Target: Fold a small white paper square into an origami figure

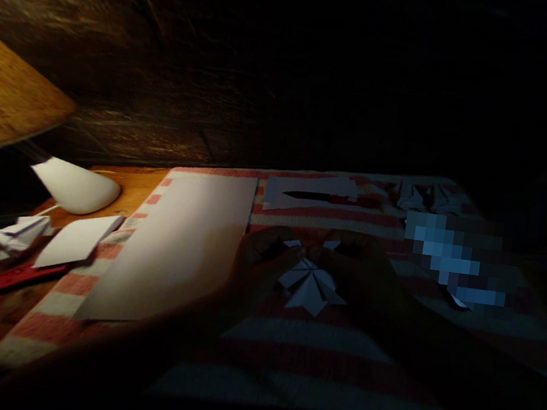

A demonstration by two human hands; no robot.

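A folded white paper star (310,287) with several creased points is held just above the striped cloth. My left hand (267,251) pinches its upper left part between thumb and fingers. On the other side, my right hand (357,260) grips the upper right part the same way. Both hands are in deep shadow, and the fingers cover the star's far points. To the left of my left hand lies a large blank sheet of paper (173,239). Beyond the hands, a knife (309,196) with a dark blade and red handle rests on a smaller paper (275,194).
A white lamp (79,186) stands at the left. Near it are a crumpled folded paper (17,235), a small white paper stack (80,240) and a red tool (25,276). Folded paper pieces (410,195) stand at the back right. A pixelated object (452,262) lies right. A striped cloth (264,355) covers the table.
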